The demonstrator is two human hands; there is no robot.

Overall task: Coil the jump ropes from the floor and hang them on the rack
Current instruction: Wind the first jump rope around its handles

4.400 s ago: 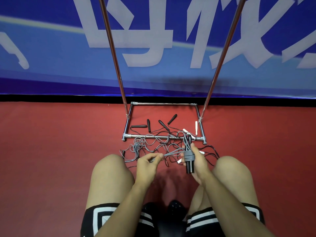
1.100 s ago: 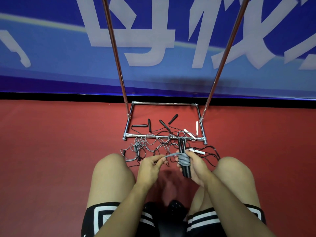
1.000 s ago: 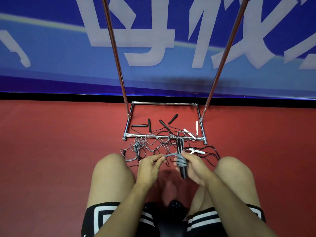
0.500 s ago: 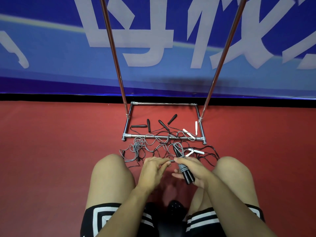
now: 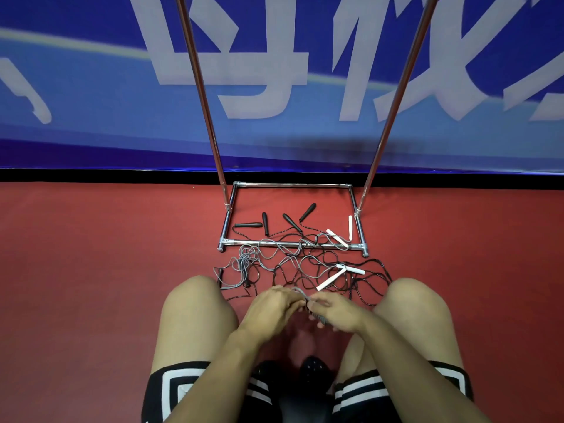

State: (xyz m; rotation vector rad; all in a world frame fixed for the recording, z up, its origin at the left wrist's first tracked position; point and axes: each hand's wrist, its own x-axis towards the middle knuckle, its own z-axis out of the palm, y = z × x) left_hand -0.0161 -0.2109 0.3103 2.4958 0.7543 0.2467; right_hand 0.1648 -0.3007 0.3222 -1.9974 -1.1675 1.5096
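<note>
Mostly hidden, grey-wrapped jump rope (image 5: 321,319) between hands.

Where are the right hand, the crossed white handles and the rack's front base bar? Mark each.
right hand (image 5: 338,311): head view, back of the hand.
crossed white handles (image 5: 331,280): head view, shaft of the longer handle.
front base bar (image 5: 274,243): head view, bare left stretch.

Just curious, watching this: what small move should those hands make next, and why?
Probably tuck the cord's end: the left hand pinches the grey cord against the wrapped handles in the right hand, so the coil looks nearly closed.
</note>
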